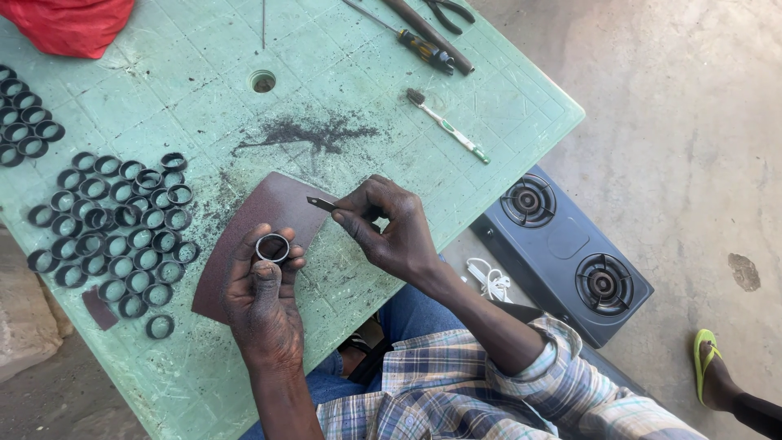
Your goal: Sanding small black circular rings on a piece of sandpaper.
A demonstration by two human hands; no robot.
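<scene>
My left hand (262,301) holds a dark metal ring (273,248) between thumb and fingertips, over a brown sheet of sandpaper (269,213) lying on the green plastic table (204,90). My right hand (389,228) pinches a small thin blade (321,202), its tip pointing left toward the ring, a short gap away. Several similar dark rings (122,232) lie clustered on the table to the left of my left hand.
More rings (24,118) lie at the far left edge. A toothbrush (448,126), a screwdriver (415,41) and pliers (446,11) lie at the table's far side. A red cloth (69,24) sits top left. A two-burner stove (562,253) stands on the floor; another person's foot (717,375) is at right.
</scene>
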